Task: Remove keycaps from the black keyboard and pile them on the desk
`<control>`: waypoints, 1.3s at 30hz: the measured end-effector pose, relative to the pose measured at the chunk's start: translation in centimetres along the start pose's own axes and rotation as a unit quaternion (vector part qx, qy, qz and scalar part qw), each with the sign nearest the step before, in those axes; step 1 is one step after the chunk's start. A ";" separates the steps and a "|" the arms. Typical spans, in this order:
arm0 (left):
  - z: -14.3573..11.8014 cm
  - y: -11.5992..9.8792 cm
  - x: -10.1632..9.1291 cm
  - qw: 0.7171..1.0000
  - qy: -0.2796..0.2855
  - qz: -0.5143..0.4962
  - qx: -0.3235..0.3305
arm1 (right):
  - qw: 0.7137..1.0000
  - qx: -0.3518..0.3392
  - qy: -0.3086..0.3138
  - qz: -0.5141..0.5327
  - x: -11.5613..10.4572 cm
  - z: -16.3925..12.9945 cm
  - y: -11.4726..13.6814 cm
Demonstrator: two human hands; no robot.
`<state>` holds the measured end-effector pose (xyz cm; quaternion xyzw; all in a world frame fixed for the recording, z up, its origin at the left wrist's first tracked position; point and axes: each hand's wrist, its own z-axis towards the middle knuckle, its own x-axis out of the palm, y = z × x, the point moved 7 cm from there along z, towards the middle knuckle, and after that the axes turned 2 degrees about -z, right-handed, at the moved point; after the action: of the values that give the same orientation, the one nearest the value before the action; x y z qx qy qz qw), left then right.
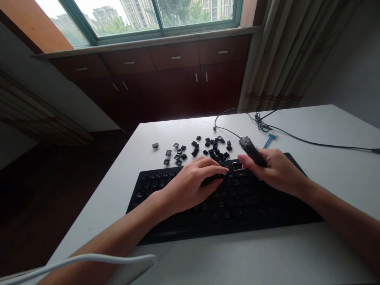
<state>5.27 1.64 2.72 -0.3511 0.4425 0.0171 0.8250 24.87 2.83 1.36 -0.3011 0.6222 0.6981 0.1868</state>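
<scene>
White table [332, 170], right hand [274, 170] grip clamped on black device [251, 152], left hand [194, 180] partly hiding keyboard [237, 209], its grip unclear

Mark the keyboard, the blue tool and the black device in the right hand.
keyboard [246, 202]: head view, on its key area
blue tool [269, 139]: head view, on its exposed upper part
black device [252, 150]: head view, on its body

Holds bare left forearm [121, 237] over the left part of the black rectangular plastic keyboard [246, 202] and bare left hand [197, 178] palm-down above its middle; curls bare right hand [273, 170] firmly above its far right part.
</scene>
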 end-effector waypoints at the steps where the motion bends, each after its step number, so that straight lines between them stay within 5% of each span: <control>1: 0.0 0.1 -0.1 1.000 -0.003 -0.001 -0.002 | 1.000 0.001 0.001 -0.001 0.0 0.0 0.0; 9: -0.2 0.3 -0.2 0.999 -0.001 -0.007 -0.034 | 1.000 0.000 0.005 0.007 0.0 -0.1 0.0; 23: 0.0 -0.5 -0.1 0.999 -0.038 0.002 0.022 | 1.000 0.015 0.005 -0.007 0.1 0.0 -0.6; 34: 0.0 -0.7 0.2 0.998 0.041 0.010 0.042 | 1.000 0.019 0.004 0.003 0.0 0.0 -0.4; 39: 0.1 -0.1 0.0 1.000 0.025 -0.007 0.016 | 1.000 0.010 0.002 0.009 -0.1 0.0 -0.1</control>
<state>5.36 1.58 2.79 -0.3415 0.4606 -0.0042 0.8193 24.99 2.89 1.30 -0.2951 0.6322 0.6928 0.1824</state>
